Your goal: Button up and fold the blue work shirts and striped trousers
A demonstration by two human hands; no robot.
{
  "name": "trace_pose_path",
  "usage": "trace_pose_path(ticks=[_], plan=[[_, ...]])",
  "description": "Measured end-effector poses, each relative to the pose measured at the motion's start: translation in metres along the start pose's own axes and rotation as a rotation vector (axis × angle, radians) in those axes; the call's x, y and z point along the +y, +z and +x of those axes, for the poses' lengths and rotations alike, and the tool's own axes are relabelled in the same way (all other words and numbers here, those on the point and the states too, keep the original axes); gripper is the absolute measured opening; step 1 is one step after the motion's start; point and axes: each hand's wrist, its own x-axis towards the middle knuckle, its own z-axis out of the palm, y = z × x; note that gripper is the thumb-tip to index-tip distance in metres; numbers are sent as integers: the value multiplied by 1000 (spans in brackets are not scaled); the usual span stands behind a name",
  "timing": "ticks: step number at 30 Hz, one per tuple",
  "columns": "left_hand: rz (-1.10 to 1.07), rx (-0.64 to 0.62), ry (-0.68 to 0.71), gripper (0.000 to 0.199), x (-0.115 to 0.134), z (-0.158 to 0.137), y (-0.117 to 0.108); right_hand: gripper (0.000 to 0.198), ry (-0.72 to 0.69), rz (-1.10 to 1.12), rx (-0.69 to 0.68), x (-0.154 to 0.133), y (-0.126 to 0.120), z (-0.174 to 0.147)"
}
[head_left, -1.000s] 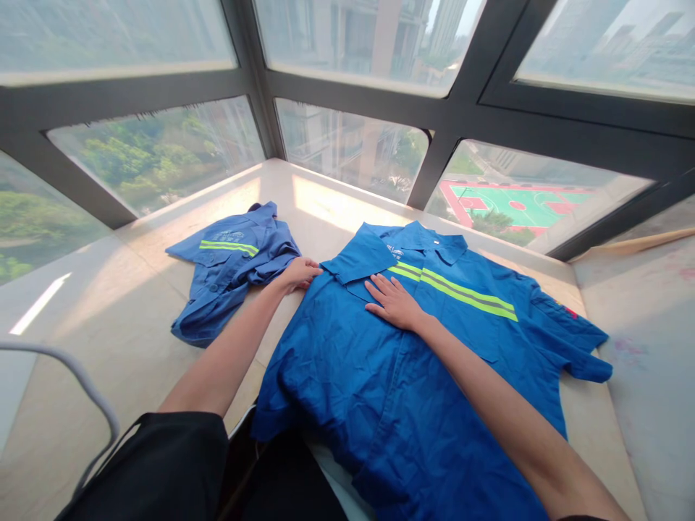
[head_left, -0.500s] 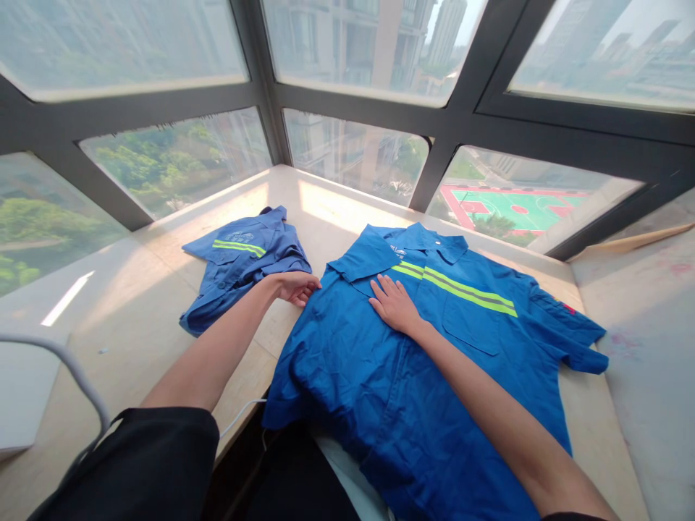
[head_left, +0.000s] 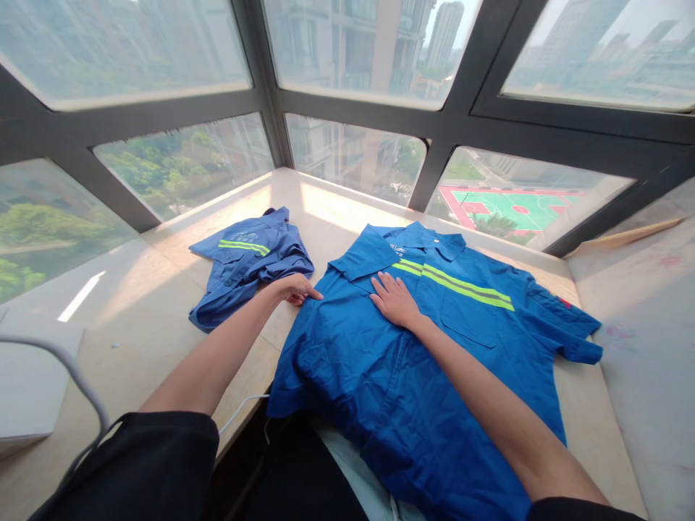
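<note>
A bright blue work shirt [head_left: 358, 362] lies front up, its collar toward the windows and a yellow-green reflective stripe across the chest. Its left-hand sleeve is folded inward over the front. My right hand [head_left: 397, 302] rests flat on the chest beside that sleeve, fingers spread. At the shirt's left edge, my left hand [head_left: 298, 287] has its fingers curled and a fingertip on the fabric, in what looks like a pinch. Left of it sits a second, folded work shirt [head_left: 247, 264] in duller blue, close behind my left wrist.
Both shirts lie on a pale stone window ledge [head_left: 157, 347]; the larger one hangs over its front edge. A white box [head_left: 38, 383] and a grey curved tube [head_left: 81, 376] stand at far left. A thin white cable [head_left: 242, 409] crosses the front edge. Windows enclose the back.
My left hand has shifted slightly down along the shirt's edge, with its index finger now straighter. The right hand stays flat in place. The whole view has moved a little.
</note>
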Motion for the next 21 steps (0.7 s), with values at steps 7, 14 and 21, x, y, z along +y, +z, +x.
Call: trace_pose_path(ticks=[7,14,21], plan=[[-120,-170,3,49,-12,-11,1,61,8,-7,-13,-2,-3,0],[-121,-513,-38,36,-38,-23,-6,61,6,9,-6,-2,-3,0],[-121,-290,-81,56,-49,-26,2,61,4,-23,-12,1,0,1]])
